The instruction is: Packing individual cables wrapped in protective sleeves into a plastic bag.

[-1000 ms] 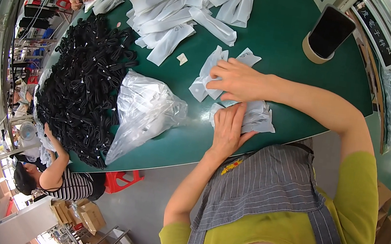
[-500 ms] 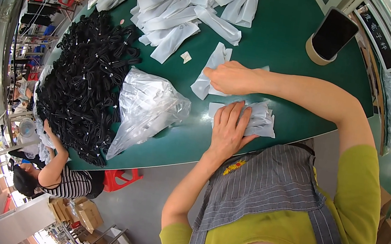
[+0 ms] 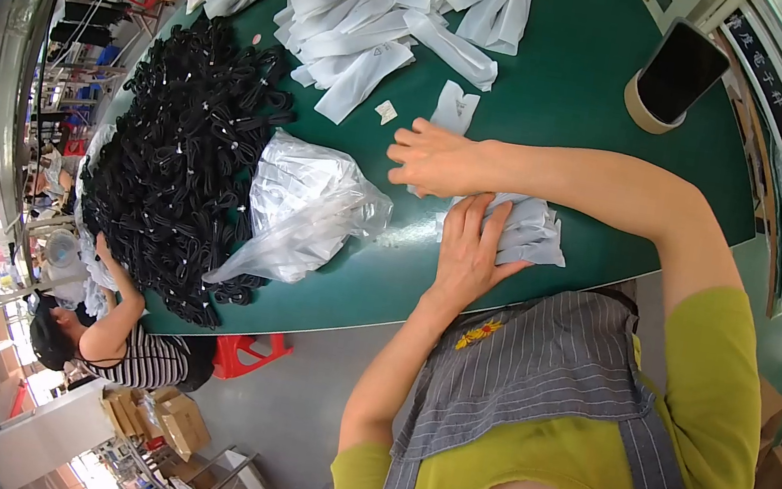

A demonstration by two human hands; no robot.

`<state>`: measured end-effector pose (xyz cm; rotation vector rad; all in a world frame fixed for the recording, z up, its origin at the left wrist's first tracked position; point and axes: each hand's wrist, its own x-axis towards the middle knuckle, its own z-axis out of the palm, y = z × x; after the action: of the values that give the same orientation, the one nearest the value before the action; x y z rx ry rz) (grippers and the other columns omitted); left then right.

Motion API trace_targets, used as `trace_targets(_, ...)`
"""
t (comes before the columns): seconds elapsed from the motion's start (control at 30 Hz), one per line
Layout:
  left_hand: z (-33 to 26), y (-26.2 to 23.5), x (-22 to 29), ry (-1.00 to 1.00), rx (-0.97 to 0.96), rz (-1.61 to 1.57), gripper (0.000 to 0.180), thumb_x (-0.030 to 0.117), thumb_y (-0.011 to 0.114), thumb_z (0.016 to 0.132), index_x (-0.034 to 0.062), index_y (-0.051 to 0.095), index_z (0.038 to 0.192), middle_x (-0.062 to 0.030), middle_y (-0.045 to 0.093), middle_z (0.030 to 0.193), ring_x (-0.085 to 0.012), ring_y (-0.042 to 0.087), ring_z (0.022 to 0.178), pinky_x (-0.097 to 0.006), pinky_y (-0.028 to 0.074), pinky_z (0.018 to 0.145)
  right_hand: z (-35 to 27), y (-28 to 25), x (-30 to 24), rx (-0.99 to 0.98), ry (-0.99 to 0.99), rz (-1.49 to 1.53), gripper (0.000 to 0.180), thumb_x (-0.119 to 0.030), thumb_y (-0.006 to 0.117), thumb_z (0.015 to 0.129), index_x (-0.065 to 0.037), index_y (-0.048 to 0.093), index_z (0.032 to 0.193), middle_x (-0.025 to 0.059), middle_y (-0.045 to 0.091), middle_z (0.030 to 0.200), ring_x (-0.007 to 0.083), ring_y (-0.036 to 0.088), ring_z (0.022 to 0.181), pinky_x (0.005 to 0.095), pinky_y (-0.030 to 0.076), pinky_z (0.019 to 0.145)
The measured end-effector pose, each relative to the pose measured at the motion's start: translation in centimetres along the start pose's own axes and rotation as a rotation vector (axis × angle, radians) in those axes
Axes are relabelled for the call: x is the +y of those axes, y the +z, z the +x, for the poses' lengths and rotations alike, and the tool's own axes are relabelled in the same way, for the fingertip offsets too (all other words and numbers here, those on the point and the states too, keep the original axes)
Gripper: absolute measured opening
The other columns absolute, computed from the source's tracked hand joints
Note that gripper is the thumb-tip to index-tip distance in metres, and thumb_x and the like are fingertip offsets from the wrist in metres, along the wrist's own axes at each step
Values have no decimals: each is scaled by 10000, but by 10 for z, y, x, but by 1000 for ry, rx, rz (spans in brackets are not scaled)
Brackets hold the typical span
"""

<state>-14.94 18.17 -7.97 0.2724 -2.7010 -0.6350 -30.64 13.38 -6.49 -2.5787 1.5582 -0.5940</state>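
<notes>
Left hand: laid palm-down over the near packets (image 3: 536, 234), thumb spread from the fingers; left hand (image 3: 469, 244) probably keeps slick film from sliding. Underside hidden, can't tell if it grips.
Right hand: right hand (image 3: 432, 160) crosses in front of the body, fingers somewhat apart, over the far packet (image 3: 455, 105). Fingertip contact partly covered, can't tell if it pinches.
Near packets: by the table's front edge, close to the body; short reach, looks like the reason they lie there. Overlapping, long sides roughly in line.
Far packet: one end pokes out beyond the right hand, rest hidden under it.
Packet heap: loose packet heap (image 3: 347, 31) at the far side, overlapping at mixed angles; leaves working room in front, I'd judge.
Black cords: bundled black cords (image 3: 175, 167) heaped at left, apart from the packet heap.
Clear bag: crumpled clear bag (image 3: 299, 216) between cords and hands, its near end touching the cords.
Phone: phone (image 3: 685, 71) leans in a tape roll (image 3: 646, 111), which apparently serves as its stand.
Surface: green table (image 3: 576, 90) carries all of it.
</notes>
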Motion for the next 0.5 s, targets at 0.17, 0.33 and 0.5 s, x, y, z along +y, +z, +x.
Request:
trace_targets(0.17,2,-8,2,-7,-42,33,975,502,817,611,-46,438,1323,-197,477,1262,-362,454,1177,-504,344,1018,8,6,13,-113,204,-32,130,-127,655,755,-60,666,866,114,671,875,286,638,933,435,473,762)
trace_targets(0.33,10,-19,-3,59,-114,85,1028,481,824,582,-61,409,1351,-183,471,1287,-349,450,1195,-486,331,1041,-6,2,25,-86,419,266,101,-142,647,782,-42,653,799,168,674,748,357,663,756,472,504,670)
trace_targets(0.5,13,-26,-12,109,-132,177,962,510,803,594,-95,494,1275,-209,446,1380,-352,414,1275,-481,327,1042,-12,8,14,-60,365,463,129,-186,659,799,-58,660,816,138,682,764,322,664,753,433,511,682)
